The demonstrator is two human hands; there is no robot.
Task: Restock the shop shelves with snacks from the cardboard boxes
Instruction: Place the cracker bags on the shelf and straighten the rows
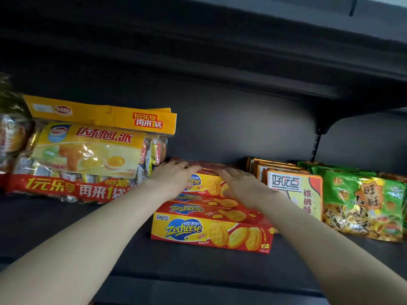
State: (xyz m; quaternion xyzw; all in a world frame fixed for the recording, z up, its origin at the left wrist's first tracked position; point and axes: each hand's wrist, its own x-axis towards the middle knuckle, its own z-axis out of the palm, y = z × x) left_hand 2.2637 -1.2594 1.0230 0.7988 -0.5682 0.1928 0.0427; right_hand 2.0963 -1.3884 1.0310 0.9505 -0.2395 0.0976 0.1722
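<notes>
left hand [174, 178] and right hand [240, 186] lay flat on the rear box [206, 183], fingers straight, gripping nothing, both equally near. its long axis ran 9 to 3 o'clock across the shelf [66, 227]. the front box [211, 234], stiff glossy card, stood at 6. a crinkly cake bag [88, 155] sat at 9, a green bag [363, 205] at 3.

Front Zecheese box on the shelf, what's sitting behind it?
More Zecheese boxes stand in a row behind the front Zecheese box. The left hand and right hand lie on the rearmost ones, so their count and anything farther back is covered.
</notes>
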